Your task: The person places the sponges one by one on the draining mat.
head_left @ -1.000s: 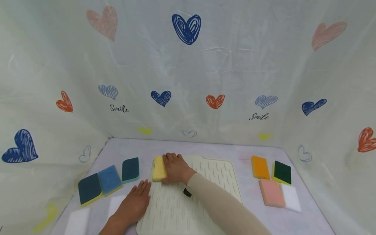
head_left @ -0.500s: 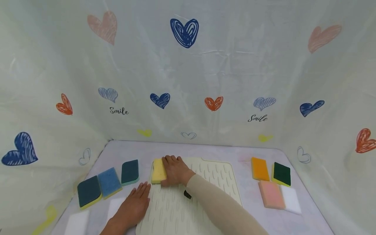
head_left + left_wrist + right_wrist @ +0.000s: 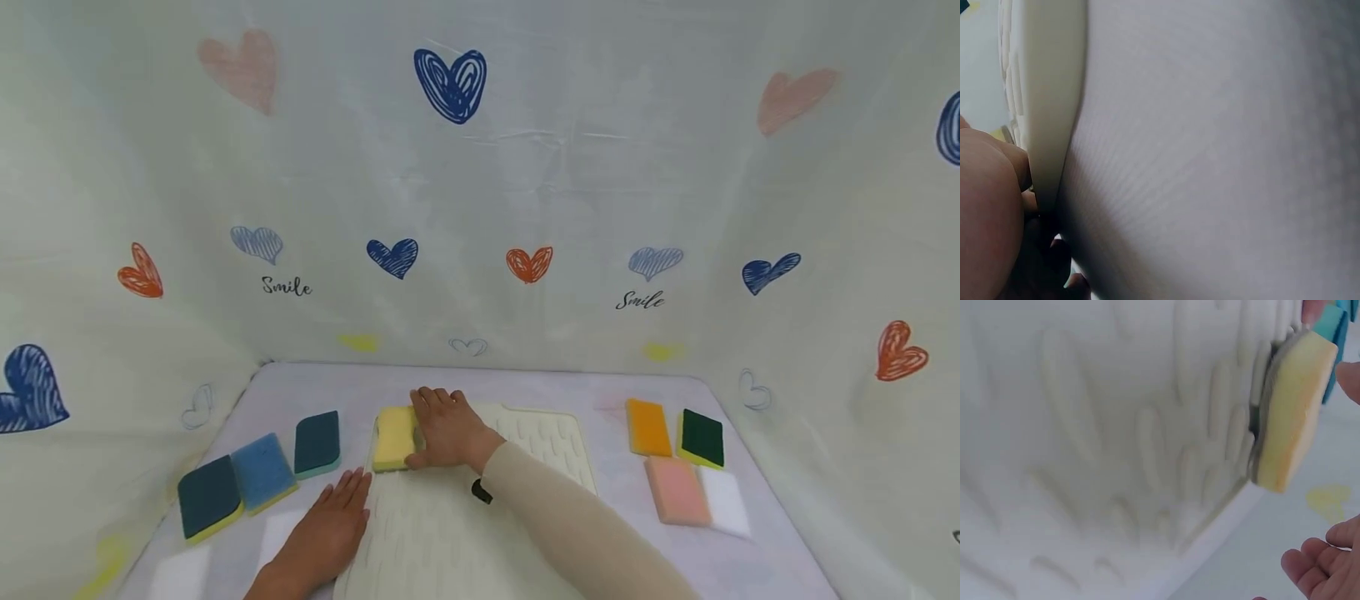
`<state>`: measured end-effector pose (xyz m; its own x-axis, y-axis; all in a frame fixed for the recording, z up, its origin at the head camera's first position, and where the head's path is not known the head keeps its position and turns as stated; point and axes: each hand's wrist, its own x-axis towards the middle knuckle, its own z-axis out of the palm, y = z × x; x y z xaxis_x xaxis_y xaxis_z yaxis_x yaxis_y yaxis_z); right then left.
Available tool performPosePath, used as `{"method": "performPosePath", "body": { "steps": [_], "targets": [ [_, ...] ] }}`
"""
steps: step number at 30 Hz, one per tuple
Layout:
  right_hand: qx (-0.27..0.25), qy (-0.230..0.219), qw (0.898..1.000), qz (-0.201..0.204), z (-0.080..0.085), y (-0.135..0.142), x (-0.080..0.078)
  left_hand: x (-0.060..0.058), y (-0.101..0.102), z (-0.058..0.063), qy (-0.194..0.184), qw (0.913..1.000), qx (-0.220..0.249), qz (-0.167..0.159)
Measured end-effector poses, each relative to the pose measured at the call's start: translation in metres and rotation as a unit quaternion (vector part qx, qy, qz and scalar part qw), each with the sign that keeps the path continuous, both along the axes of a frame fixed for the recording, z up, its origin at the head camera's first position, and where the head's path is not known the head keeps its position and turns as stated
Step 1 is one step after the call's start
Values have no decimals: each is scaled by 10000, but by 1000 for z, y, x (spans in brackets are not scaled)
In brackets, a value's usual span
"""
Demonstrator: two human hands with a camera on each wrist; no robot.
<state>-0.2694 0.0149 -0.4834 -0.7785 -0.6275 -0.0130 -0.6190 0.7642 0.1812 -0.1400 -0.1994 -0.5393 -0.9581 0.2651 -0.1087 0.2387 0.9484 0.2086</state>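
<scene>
A yellow sponge [image 3: 393,437] with a grey underside lies at the far left corner of a cream ribbed mat [image 3: 450,533]. My right hand [image 3: 450,429] is just to the right of the sponge, its fingers loosely spread. In the right wrist view a gap shows between the sponge [image 3: 1294,412] and the fingers [image 3: 1325,565]; the thumb [image 3: 1349,381] is near its side. My left hand [image 3: 330,529] lies with straight fingers along the mat's left edge. The left wrist view shows that mat edge [image 3: 1054,94] close up, with part of the hand [image 3: 988,212] beside it.
On the left of the table [image 3: 450,379] lie a dark teal sponge [image 3: 317,442], a blue one [image 3: 262,471], another dark one [image 3: 208,498] and white pads [image 3: 180,575]. Rightward are orange [image 3: 648,427], dark green [image 3: 702,437], pink [image 3: 677,492] and white [image 3: 723,502] sponges. A heart-printed curtain encloses the table.
My right hand has loosened from the yellow sponge, and more of the sponge shows. The left hand keeps its place on the mat's edge. The head view has shifted slightly.
</scene>
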Motion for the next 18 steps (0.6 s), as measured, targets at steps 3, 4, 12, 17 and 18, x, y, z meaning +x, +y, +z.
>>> {"method": "performPosePath", "body": {
  "steps": [3,4,12,17,18],
  "targets": [
    [-183,119,9998,-31,8,24,2,-1,1,1,-91,9999,54,1],
    [-253,169,9995,-28,9,32,2,-1,0,1,-132,9999,71,9],
    [-725,429,9953,-472,3,136,4,2,-2,2,-204,9987,446,-107],
    [-509,799,9918,-863,9,224,-1,-1,-5,1,-47,9989,417,-191],
    [-452,806,9910,-966,12,243,-2,-2,-6,1,-1,9991,372,-193]
  ]
}}
